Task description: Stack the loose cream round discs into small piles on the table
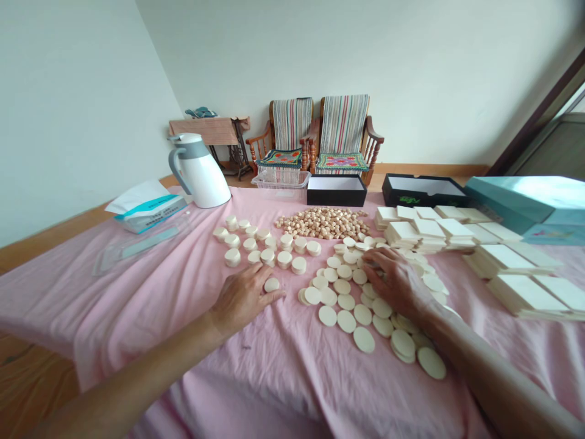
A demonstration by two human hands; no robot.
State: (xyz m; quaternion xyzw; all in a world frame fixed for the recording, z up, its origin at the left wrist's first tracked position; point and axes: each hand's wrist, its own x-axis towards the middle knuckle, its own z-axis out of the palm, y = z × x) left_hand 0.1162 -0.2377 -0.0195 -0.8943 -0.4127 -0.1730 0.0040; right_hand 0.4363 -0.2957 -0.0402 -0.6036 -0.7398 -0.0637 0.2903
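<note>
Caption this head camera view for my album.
Left hand beside a cream disc, right hand on more discs, pink tablecloth beneath.

Your left hand lies flat on the pink cloth, its fingertips just beside a single cream disc. Your right hand rests on loose discs spread over the cloth, its fingers curled. Short stacks of discs stand ahead of your left hand, near a heap of tan beads. Square cream stacks sit to your right, beyond your right hand. Farther on are a black box, a clear plastic tub, a white jug and a teal box.
</note>
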